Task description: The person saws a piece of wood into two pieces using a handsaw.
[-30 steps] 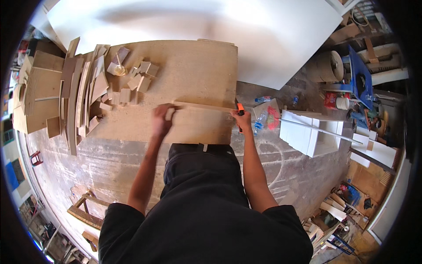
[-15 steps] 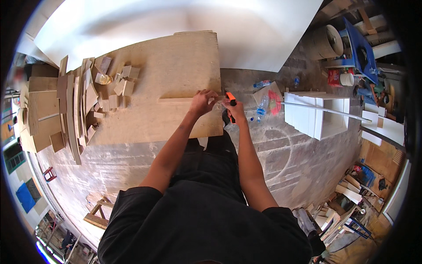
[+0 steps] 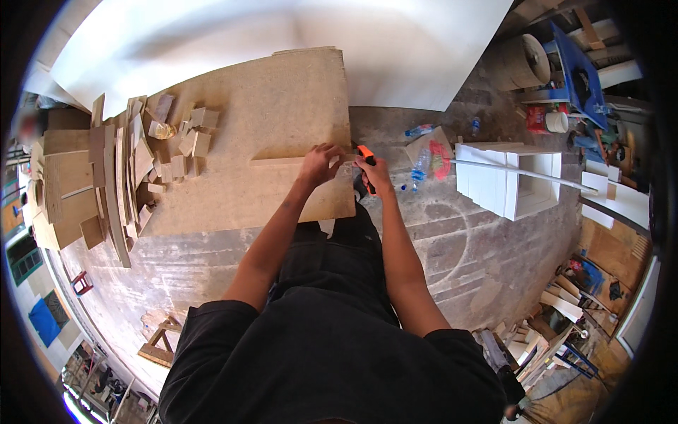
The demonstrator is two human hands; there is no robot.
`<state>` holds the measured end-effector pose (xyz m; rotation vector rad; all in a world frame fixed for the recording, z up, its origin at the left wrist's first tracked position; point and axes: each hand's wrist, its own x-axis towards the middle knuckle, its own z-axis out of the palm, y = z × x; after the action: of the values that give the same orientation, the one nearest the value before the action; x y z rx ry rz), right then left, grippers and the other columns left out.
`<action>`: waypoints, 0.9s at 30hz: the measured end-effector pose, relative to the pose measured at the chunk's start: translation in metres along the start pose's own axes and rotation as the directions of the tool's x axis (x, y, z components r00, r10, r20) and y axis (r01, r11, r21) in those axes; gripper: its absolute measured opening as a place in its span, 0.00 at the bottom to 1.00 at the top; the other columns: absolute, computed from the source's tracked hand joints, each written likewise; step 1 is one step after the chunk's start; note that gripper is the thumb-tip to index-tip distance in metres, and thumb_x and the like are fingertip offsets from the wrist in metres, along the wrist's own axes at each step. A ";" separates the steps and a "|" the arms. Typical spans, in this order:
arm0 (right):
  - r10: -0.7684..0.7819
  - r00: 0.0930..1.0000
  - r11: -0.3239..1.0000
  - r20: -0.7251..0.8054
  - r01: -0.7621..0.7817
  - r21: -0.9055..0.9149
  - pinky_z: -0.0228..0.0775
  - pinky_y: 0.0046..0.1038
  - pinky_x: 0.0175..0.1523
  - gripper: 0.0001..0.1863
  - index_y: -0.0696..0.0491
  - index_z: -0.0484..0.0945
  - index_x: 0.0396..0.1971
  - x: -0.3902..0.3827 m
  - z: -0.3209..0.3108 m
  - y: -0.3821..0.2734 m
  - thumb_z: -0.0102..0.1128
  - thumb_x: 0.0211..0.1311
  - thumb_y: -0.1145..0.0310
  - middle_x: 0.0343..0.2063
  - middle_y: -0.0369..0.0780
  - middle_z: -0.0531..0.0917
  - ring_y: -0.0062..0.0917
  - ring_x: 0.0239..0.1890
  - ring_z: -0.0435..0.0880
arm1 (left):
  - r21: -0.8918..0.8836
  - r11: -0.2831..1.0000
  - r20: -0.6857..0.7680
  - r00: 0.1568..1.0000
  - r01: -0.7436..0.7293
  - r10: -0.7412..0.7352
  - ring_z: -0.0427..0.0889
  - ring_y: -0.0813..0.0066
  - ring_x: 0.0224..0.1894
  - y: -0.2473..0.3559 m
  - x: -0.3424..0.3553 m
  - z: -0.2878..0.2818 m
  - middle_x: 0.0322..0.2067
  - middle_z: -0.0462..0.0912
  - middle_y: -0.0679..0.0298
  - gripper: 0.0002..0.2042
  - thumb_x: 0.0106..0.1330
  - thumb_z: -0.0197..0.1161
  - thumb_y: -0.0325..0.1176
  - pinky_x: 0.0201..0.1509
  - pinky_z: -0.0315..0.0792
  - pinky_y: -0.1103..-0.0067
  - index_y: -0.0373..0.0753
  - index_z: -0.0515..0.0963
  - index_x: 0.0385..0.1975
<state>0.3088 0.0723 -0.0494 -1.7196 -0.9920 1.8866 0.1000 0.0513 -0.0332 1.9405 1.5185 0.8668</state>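
A thin wooden strip (image 3: 279, 162) lies across the wooden board tabletop (image 3: 275, 99), its right end at the board's right edge. My left hand (image 3: 320, 165) is closed over the strip near that end, fingers bent and thumb toward the right. Just beyond the edge, my right hand (image 3: 376, 174) grips a tool with an orange-and-black handle (image 3: 366, 155). The tool's working part is too small and hidden to make out, so I cannot tell its exact kind. Both hands are close together at the strip's end.
Small wood offcuts (image 3: 191, 141) and stacked long strips (image 3: 123, 177) crowd the board's left side. A large white panel (image 3: 395, 56) stands behind. To the right, plastic bottles (image 3: 421, 164), a pink bag (image 3: 441, 160) and a white cabinet box (image 3: 487, 184) rest on the floor.
The right hand and the orange-and-black tool have shifted slightly, the handle now more tilted. My left hand keeps its place on the strip. The whole view has moved a little.
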 end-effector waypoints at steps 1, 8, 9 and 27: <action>0.024 1.000 1.000 -0.011 -0.024 0.011 0.63 0.21 0.17 0.14 0.57 0.83 0.38 -0.001 0.002 -0.002 0.68 0.64 0.60 0.32 0.39 0.87 0.13 0.12 0.71 | -0.002 1.000 0.000 1.000 0.003 -0.003 0.83 0.62 0.40 -0.002 -0.001 0.000 0.34 0.83 0.66 0.08 0.55 0.69 0.30 0.46 0.75 0.66 0.45 0.79 0.33; -0.016 1.000 0.997 0.022 0.018 -0.080 0.62 0.21 0.16 0.14 0.58 0.84 0.40 -0.001 0.004 -0.011 0.67 0.64 0.62 0.32 0.40 0.88 0.14 0.12 0.71 | 0.029 0.999 0.053 0.998 -0.045 0.044 0.83 0.62 0.40 -0.002 0.000 -0.003 0.33 0.84 0.66 0.08 0.55 0.69 0.29 0.47 0.75 0.67 0.44 0.79 0.33; -0.021 1.000 0.995 0.023 0.023 -0.092 0.62 0.21 0.16 0.14 0.58 0.84 0.41 0.000 0.003 -0.011 0.67 0.64 0.62 0.32 0.40 0.88 0.14 0.12 0.71 | 0.032 0.999 0.047 0.998 -0.037 0.035 0.83 0.63 0.40 -0.001 0.001 -0.003 0.33 0.84 0.66 0.08 0.55 0.69 0.29 0.47 0.75 0.67 0.43 0.79 0.33; -0.098 0.995 0.985 0.029 0.101 -0.143 0.60 0.23 0.15 0.19 0.59 0.82 0.34 0.002 0.008 -0.015 0.69 0.62 0.55 0.25 0.37 0.84 0.14 0.11 0.71 | -0.258 0.955 0.163 0.981 0.145 -0.105 0.88 0.64 0.39 -0.037 0.002 -0.009 0.36 0.87 0.61 0.07 0.53 0.73 0.27 0.45 0.80 0.73 0.41 0.89 0.32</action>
<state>0.2984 0.0820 -0.0404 -1.6975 -1.2265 1.8136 0.0700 0.0620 -0.0540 1.6553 1.3454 0.8089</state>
